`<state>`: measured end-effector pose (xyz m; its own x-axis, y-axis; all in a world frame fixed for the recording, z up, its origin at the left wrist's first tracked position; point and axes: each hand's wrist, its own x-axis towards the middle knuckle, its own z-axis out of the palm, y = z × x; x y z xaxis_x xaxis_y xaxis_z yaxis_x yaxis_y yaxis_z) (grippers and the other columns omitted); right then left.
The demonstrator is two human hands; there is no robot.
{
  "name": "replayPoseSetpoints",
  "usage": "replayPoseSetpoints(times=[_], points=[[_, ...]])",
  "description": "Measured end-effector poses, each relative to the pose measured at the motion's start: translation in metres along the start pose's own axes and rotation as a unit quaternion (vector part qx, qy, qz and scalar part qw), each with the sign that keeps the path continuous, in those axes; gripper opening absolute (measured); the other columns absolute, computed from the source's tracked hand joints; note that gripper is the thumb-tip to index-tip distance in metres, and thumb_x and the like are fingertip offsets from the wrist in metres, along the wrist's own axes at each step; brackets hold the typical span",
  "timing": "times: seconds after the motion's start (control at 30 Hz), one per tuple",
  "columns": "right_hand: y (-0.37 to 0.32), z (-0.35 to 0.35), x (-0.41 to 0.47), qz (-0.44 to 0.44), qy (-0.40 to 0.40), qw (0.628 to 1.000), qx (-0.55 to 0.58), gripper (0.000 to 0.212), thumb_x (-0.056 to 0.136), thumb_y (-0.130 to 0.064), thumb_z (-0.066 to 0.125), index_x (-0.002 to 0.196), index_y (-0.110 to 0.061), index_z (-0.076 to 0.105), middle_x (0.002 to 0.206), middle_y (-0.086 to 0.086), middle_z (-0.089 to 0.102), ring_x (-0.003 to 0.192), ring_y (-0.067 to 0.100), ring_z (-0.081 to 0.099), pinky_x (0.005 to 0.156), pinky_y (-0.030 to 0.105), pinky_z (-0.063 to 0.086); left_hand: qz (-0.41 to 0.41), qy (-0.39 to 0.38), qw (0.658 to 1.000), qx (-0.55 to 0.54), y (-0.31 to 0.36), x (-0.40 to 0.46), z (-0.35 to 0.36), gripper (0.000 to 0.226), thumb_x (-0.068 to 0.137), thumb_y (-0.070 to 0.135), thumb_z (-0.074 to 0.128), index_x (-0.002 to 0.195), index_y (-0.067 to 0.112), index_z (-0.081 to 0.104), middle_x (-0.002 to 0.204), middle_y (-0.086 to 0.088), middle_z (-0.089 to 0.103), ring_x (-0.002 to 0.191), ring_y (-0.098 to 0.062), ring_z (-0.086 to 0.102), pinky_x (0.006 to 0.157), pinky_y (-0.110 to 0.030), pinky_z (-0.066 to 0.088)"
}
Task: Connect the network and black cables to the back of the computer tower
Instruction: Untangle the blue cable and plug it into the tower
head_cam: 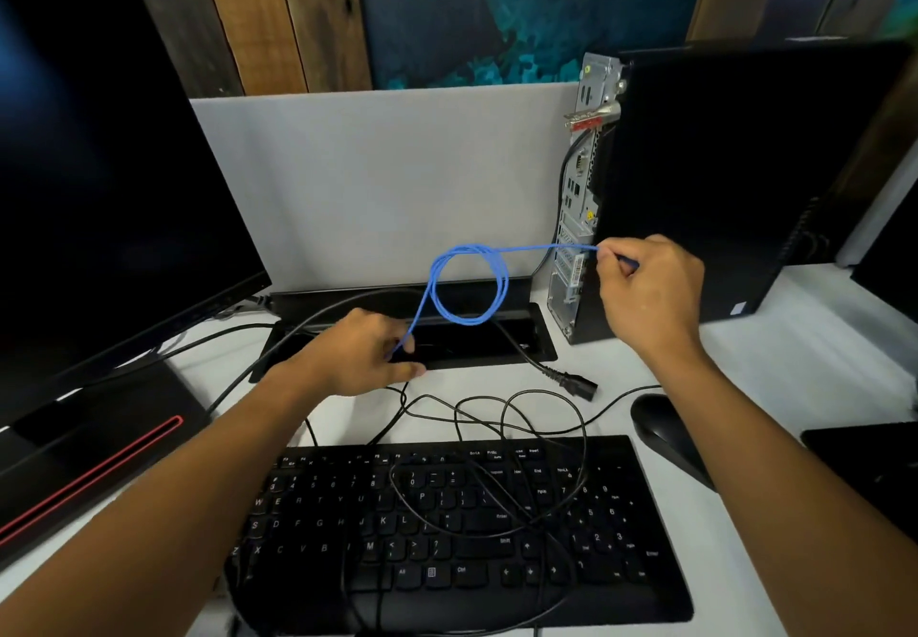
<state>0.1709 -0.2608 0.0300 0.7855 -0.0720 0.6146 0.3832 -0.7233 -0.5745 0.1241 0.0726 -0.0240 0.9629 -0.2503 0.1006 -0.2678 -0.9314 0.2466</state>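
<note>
A blue network cable [469, 283] hangs in a coiled loop above the desk's cable box. My right hand [650, 288] pinches one end of it close to the metal back panel of the black computer tower [720, 179]. Lower down, my left hand [362, 353] holds the cable's other stretch over the open cable box [541, 343]. The black power cable's plug [576, 384] lies loose on the desk, right of my left hand. One black cable is plugged into the tower's upper back panel [576, 189].
A black keyboard [447, 532] sits at the front with thin black wires tangled over it. A black mouse [665, 430] lies at the right. A dark monitor [99, 179] and its red-lined base fill the left. A grey divider [377, 179] stands behind.
</note>
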Motion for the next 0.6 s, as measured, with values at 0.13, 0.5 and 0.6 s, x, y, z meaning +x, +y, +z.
replayPoseSetpoints(times=[0.13, 0.5, 0.6], points=[[0.0, -0.004, 0.004, 0.013, 0.009, 1.0, -0.006, 0.015, 0.099, -0.018, 0.065, 0.098, -0.017, 0.08, 0.08, 0.006, 0.065, 0.067, 0.012, 0.053, 0.054, 0.013, 0.032, -0.054, -0.029, 0.998, 0.013, -0.012, -0.001, -0.011, 0.026, 0.092, 0.047, 0.067, 0.085, 0.023, 0.075, 0.075, 0.006, 0.069, 0.074, -0.016, 0.06, 0.074, -0.034, 0.05], [-0.007, 0.011, -0.013, 0.01, -0.029, 0.998, -0.059, 0.017, 0.098, -0.025, 0.065, 0.102, -0.019, 0.081, 0.089, 0.004, 0.062, 0.071, 0.025, 0.06, 0.057, 0.034, 0.054, -0.128, -0.022, 0.991, -0.007, 0.011, 0.051, 0.017, 0.022, 0.096, 0.031, 0.067, 0.091, 0.012, 0.078, 0.094, -0.007, 0.072, 0.092, -0.024, 0.066, 0.083, -0.029, 0.051], [0.002, 0.01, -0.015, 0.008, -0.044, 0.995, -0.088, 0.018, 0.099, -0.025, 0.064, 0.099, -0.018, 0.081, 0.089, 0.0, 0.058, 0.067, 0.021, 0.057, 0.054, 0.023, 0.04, -0.124, -0.048, 0.99, -0.036, 0.014, 0.054, 0.042, 0.025, 0.102, 0.028, 0.057, 0.102, 0.014, 0.077, 0.104, -0.006, 0.071, 0.1, -0.024, 0.062, 0.087, -0.028, 0.047]])
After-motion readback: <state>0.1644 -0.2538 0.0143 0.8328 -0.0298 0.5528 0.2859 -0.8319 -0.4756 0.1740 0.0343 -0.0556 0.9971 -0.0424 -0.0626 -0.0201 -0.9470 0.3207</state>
